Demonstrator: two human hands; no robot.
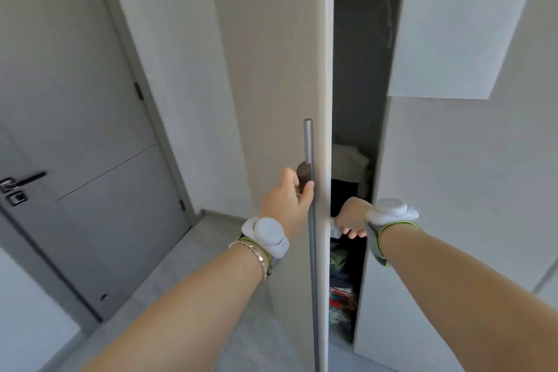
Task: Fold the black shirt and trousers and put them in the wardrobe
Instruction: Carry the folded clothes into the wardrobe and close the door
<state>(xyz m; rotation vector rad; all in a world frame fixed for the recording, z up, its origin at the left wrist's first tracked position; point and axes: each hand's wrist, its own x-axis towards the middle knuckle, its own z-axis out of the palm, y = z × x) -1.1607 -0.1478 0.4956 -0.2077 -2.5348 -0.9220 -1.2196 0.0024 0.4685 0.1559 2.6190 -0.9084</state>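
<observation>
The wardrobe stands in front of me with its two pale doors ajar, a narrow dark gap between them. My left hand [287,199] is closed around the long grey bar handle [309,178] of the left door [271,69]. My right hand [351,217] is curled shut in the gap, right at the edge of the right door [422,190]; it seems to grip that edge, with a bit of white showing by the fingers. Black fabric [344,190] lies on a shelf just behind my right hand. I cannot tell whether it is the shirt or the trousers.
Inside the gap are a beige folded blanket [351,160] above, and green and colourful clothes [341,299] lower down. A grey room door [90,130] with a black lever handle [24,181] is at the left. Grey floor runs along the wardrobe's foot.
</observation>
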